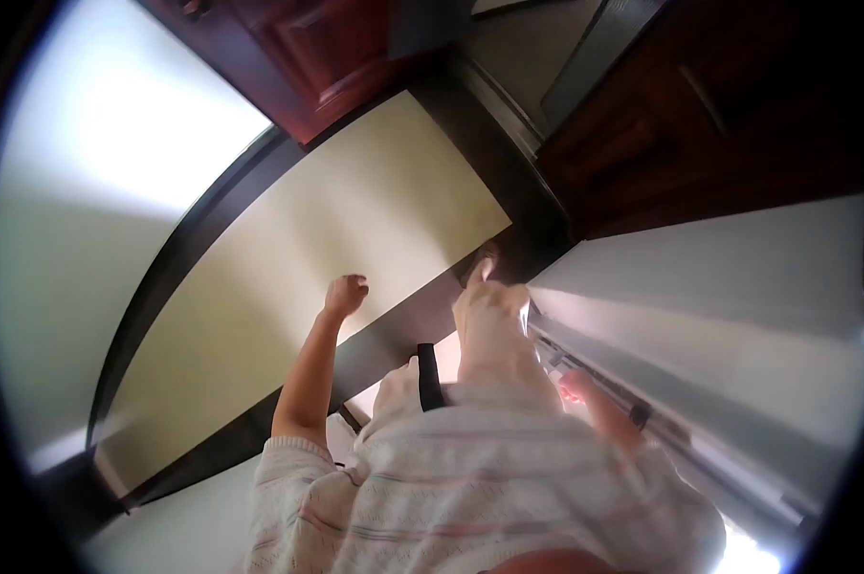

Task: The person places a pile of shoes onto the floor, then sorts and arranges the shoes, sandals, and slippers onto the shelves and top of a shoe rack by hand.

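My left hand (pixel 347 295) hangs in front of me above the pale floor panel, its fingers curled in a loose fist. I see nothing in it. By my right hip is my right hand (pixel 575 386), small and a little blurred, with its fingers curled in; no object shows in it. A dark band (pixel 640 415) shows by the right wrist. A black strap (pixel 430 376) hangs from the waist of my light trousers (pixel 497 340), between the two hands. One foot (pixel 483 268) is forward on the dark floor border.
Pale floor panel (pixel 355 210) with a dark border lies ahead. A reddish-brown panelled door (pixel 327 57) stands ahead, and a darker wooden door (pixel 681 124) is at the right. White walls (pixel 97 124) rise at the left and right (pixel 719 277).
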Demonstrator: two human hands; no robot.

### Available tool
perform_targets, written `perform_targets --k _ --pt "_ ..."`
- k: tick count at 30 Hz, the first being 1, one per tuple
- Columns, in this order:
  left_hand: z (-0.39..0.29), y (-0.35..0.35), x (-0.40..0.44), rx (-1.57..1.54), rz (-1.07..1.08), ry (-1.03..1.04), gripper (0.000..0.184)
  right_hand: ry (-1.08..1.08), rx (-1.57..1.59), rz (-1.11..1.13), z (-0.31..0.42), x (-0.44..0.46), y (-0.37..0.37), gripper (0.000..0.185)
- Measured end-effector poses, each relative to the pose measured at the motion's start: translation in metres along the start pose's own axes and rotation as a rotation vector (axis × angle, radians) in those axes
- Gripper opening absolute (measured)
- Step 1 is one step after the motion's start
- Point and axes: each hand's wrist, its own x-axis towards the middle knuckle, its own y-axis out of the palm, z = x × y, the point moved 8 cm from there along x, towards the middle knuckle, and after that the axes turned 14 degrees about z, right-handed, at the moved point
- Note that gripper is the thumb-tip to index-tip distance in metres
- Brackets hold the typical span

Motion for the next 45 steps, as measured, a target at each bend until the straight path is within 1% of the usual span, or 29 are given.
perform_targets --k 2,5,7,8,9,10,13,14,15,17,19,21,22,23,24,25,27,30,33,34,36,38,39,40,41,42,43,44,45 --pt "-0.029 -0.010 0.045 -0.057 0.026 -0.019 0.030 0.006 -0.042 0.080 0.016 0.040 -0.030 0.021" --pt "-0.059 -0.040 0.097 -0.084 0.109 -0.072 0.030 -0.185 -0.144 -0.011 0.128 0.088 -0.120 0.018" --pt "-0.076 -0.056 0.127 -0.011 0.145 -0.097 0.032 -0.335 -0.018 -0.150 0.230 0.064 -0.184 0.016" --pt "-0.089 -0.072 0.144 -0.036 0.134 -0.103 0.032 -0.421 -0.117 -0.109 0.289 0.053 -0.224 0.016" --pt "-0.104 -0.094 0.151 -0.063 0.116 -0.111 0.032 -0.437 0.019 -0.117 0.331 0.047 -0.256 0.012" --pt "-0.115 -0.114 0.163 -0.083 0.092 -0.120 0.033 -0.506 0.030 -0.102 0.380 0.030 -0.287 0.011" --pt "-0.121 -0.156 0.213 -0.090 -0.007 -0.063 0.032 -0.729 -0.032 -0.200 0.491 0.023 -0.371 0.016" --pt "-0.124 -0.173 0.223 -0.094 -0.032 -0.043 0.032 -0.749 0.040 -0.195 0.515 0.009 -0.389 0.018" --pt "-0.130 -0.185 0.223 -0.095 -0.077 -0.021 0.031 -0.784 -0.021 -0.210 0.525 0.011 -0.404 0.020" --pt "-0.146 -0.244 0.269 -0.146 -0.201 0.031 0.031 -0.768 -0.164 -0.262 0.578 0.029 -0.453 0.022" --pt "-0.179 -0.318 0.307 -0.140 -0.391 0.157 0.029 -0.734 -0.318 -0.392 0.614 0.009 -0.506 0.024" --pt "-0.215 -0.393 0.351 -0.019 -0.581 0.280 0.030 -0.570 -0.401 -0.466 0.639 -0.002 -0.560 0.022" --pt "-0.236 -0.427 0.370 0.085 -0.665 0.328 0.033 -0.506 -0.497 -0.513 0.646 -0.009 -0.589 0.022" --pt "-0.277 -0.471 0.375 0.125 -0.686 0.202 0.037 -0.391 -0.755 -0.550 0.650 0.009 -0.612 0.023" --pt "-0.315 -0.511 0.385 0.210 -0.760 0.282 0.042 -0.280 -1.014 -0.586 0.654 0.025 -0.635 0.025" --pt "-0.345 -0.544 0.395 0.276 -0.840 0.365 0.047 -0.106 -1.473 -0.597 0.654 0.057 -0.656 0.027" --pt "-0.379 -0.590 0.412 0.181 -0.886 0.309 0.045 -0.122 -0.596 -0.590 0.652 0.016 -0.710 0.035" --pt "-0.413 -0.634 0.454 0.028 -0.981 0.192 0.045 0.006 -0.798 -0.562 0.663 0.000 -0.746 0.034" --pt "-0.429 -0.636 0.474 -0.106 -0.959 0.226 0.032 0.021 -0.654 -0.533 0.629 0.030 -0.810 0.022" --pt "-0.439 -0.638 0.476 0.153 -1.005 0.355 0.028 0.073 -0.647 -0.499 0.615 0.034 -0.830 0.024" --pt "-0.430 -0.619 0.491 0.638 -1.009 0.405 0.022 0.147 -0.646 -0.463 0.581 0.050 -0.869 0.025" --pt "-0.378 -0.618 0.509 0.467 -0.925 0.169 0.022 0.148 -0.596 -0.480 0.542 0.064 -0.906 0.022" --pt "-0.331 -0.608 0.520 0.091 -0.855 0.006 0.026 0.152 -0.605 -0.476 0.533 0.064 -0.918 0.024" --pt "-0.293 -0.573 0.523 -0.317 -0.883 -0.012 0.032 0.244 -0.521 -0.299 0.534 0.058 -0.944 0.022" --pt "-0.274 -0.540 0.527 -0.727 -0.893 -0.030 0.038 0.178 -0.457 -0.393 0.517 0.060 -0.956 0.020" --pt "-0.281 -0.525 0.532 -0.861 -0.783 -0.212 0.045 0.111 -0.391 -0.486 0.496 0.067 -0.957 0.019" --pt "-0.293 -0.502 0.551 -1.002 -0.657 -0.383 0.052 0.095 -0.323 -0.424 0.490 0.070 -0.968 0.024" --pt "-0.321 -0.471 0.564 -1.103 -0.585 -0.407 0.054 0.082 -0.265 -0.347 0.477 0.075 -0.978 0.029" --pt "-0.383 -0.458 0.574 -0.964 -0.545 -0.347 0.057 0.109 -0.242 -0.324 0.462 0.082 -0.979 0.029"
